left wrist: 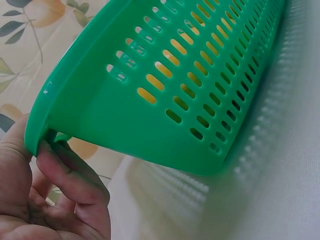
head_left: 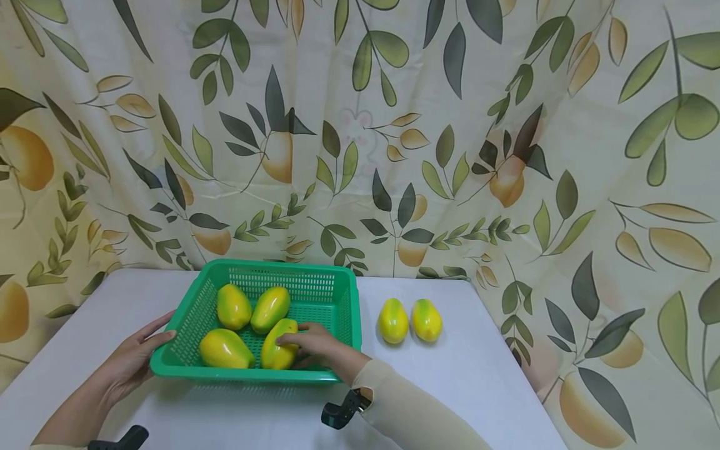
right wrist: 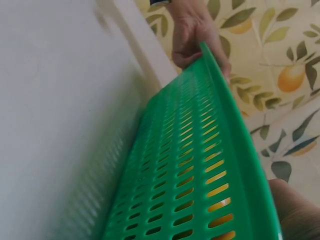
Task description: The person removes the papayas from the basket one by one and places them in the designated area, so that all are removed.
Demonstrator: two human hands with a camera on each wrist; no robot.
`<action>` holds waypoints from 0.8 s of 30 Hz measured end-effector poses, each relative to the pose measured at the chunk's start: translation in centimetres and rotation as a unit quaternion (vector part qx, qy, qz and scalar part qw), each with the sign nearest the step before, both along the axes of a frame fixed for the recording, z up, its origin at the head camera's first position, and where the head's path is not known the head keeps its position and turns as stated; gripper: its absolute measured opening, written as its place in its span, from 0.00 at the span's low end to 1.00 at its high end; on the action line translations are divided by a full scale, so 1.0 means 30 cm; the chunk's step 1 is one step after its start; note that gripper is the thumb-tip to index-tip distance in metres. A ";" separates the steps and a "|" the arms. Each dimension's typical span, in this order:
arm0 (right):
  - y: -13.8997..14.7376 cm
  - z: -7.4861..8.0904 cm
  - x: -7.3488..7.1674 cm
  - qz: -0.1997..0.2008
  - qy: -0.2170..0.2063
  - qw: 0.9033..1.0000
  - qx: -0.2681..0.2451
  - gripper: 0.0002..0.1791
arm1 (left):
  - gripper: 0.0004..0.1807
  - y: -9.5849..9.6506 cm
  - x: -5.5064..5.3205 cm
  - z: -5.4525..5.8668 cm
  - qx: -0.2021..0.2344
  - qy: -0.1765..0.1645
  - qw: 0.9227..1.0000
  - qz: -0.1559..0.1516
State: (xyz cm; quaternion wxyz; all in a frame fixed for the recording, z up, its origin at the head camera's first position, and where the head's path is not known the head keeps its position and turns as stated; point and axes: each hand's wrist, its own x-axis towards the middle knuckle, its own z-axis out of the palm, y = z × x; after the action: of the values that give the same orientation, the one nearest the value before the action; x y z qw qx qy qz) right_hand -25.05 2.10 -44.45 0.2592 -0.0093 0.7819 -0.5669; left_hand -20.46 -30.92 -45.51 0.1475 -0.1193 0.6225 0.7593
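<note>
A green plastic basket (head_left: 255,375) with slotted walls stands on the table, holding several glossy yellow-green mangoes. My left hand (head_left: 126,362) grips the basket's left rim; in the left wrist view thumb and fingers of that hand (left wrist: 65,190) pinch the rim at a corner. Inside the basket, at the front, my right hand (head_left: 317,345) holds a mango (head_left: 277,350), its fingers over the fruit's right side. To its left lies another mango (head_left: 225,350), with a mango (head_left: 233,306) and one more mango (head_left: 271,309) behind. The right wrist view shows mostly the basket wall (right wrist: 175,150), hiding the grasp.
Right of the basket, one mango (head_left: 393,321) and a second mango (head_left: 427,320) lie side by side on the white table (head_left: 472,381). A leaf-and-fruit patterned curtain (head_left: 360,156) hangs behind the table's far edge.
</note>
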 end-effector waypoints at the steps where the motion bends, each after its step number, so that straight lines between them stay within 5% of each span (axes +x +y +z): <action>1: 0.003 0.000 0.000 0.000 0.001 1.000 0.000 0.38 | 0.43 0.001 0.000 -0.001 -0.002 0.000 1.000 0.001; 24: 0.079 0.062 0.039 -0.004 0.014 0.999 -0.052 0.38 | 0.39 0.002 0.010 -0.010 0.011 0.004 1.000 -0.001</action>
State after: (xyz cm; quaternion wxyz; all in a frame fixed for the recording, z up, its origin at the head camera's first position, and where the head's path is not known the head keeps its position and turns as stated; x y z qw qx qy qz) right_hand -23.88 4.47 -42.58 0.2452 -0.0276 0.7549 -0.6077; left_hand -20.17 -30.86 -45.80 0.1470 -0.1142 0.6144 0.7667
